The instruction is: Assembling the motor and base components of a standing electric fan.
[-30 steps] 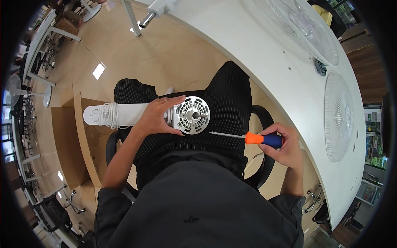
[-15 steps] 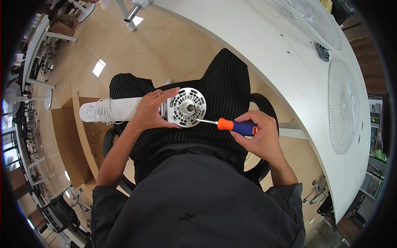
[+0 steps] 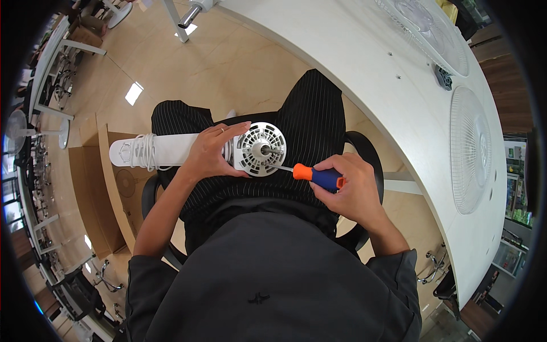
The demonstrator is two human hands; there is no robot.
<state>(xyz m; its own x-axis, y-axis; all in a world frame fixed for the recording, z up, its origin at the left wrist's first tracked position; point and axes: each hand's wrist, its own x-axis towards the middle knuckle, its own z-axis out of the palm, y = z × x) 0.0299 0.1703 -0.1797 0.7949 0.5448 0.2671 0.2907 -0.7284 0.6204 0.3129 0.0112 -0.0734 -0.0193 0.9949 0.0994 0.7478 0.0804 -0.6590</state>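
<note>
A white fan motor unit (image 3: 261,149) with a round slotted housing and a central shaft lies across my lap, its white stem (image 3: 165,151) pointing left with a white cord coiled around it. My left hand (image 3: 212,153) grips the stem just behind the motor housing. My right hand (image 3: 347,188) holds a screwdriver (image 3: 316,175) with an orange and blue handle. Its metal tip touches the lower right rim of the housing.
A white curved table (image 3: 364,74) runs along the right, with two round white fan grilles (image 3: 470,149) lying on it. I sit on a black chair (image 3: 364,151). Open cardboard boxes (image 3: 108,194) stand on the wooden floor to my left.
My right hand has brought the screwdriver leftward, from well away from the motor to its tip resting on the housing's rim. My left hand keeps its hold on the stem.
</note>
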